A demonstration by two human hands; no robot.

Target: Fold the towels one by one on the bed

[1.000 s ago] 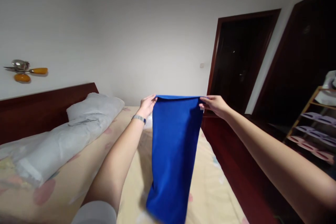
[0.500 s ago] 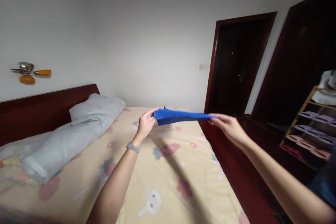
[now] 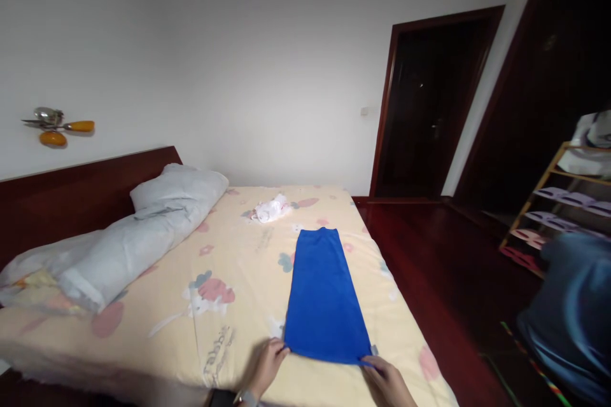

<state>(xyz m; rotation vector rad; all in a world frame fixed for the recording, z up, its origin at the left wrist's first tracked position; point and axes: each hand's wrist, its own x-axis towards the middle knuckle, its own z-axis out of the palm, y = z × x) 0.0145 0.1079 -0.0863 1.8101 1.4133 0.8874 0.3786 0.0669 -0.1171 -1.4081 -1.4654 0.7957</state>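
A long blue cloth, narrowing toward its far end, lies flat on the bed's patterned sheet. I cannot tell whether it is a towel or a garment. At its near left corner, my left hand pinches the edge between thumb and fingers. My right hand grips the near right corner, beside a small pale tag. Both hands rest low over the bed, and a watch circles my left wrist.
Beyond the blue cloth lies a crumpled white cloth. A grey-white quilt is heaped by the dark headboard. To the right are a red-brown floor, a shoe rack and a dark blue draped shape.
The blue cloth, earlier stretched in the air between both hands, now lies spread on the bed. My hands have come down and nearer, still at its corners. The white cloth has come into view.
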